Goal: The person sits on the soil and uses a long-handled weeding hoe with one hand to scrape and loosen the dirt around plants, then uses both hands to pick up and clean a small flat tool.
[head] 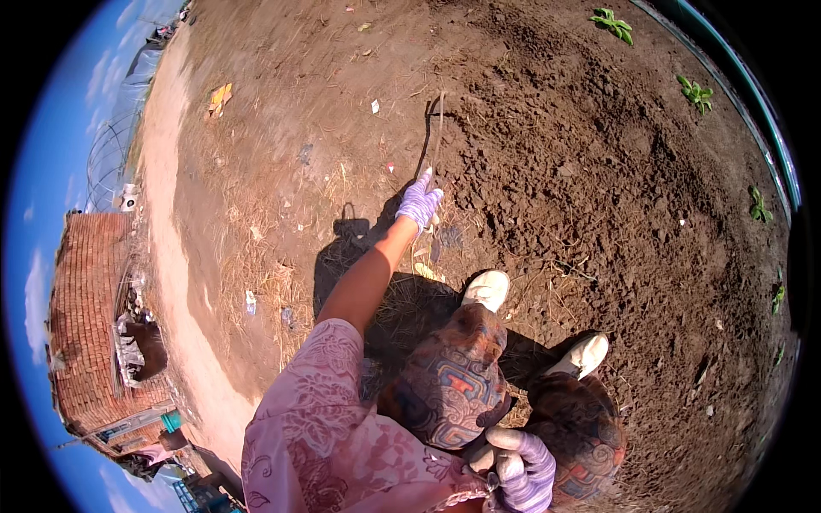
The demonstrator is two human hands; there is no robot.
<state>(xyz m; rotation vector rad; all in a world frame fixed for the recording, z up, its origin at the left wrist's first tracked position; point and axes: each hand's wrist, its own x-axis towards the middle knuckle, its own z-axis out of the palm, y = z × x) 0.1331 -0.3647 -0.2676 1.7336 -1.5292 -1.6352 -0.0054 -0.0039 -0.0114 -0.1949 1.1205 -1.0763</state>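
Observation:
My left hand [420, 202], in a purple-and-white striped glove, reaches out over the ground with the arm extended. It grips a thin, slightly curved stick or rod [440, 131], which points away from me beside its dark shadow. My right hand [523, 468], gloved alike with pale coated fingers, is held close to my body by the hem of the pink patterned top [385, 458]. Its fingers are bent, and whether they hold anything is hidden. Both pale shoes [487, 290] stand at the border of trodden ground and loose, clumpy soil [596, 211].
Green leafy plants [696, 94] grow along the right, beside a plastic-covered edge [744, 70]. Dry straw [276, 282] and litter, including a yellow scrap [220, 99], lie on the left. Beyond are a pale dirt path [168, 147], a brick building [90, 308] and a hooped frame [109, 160].

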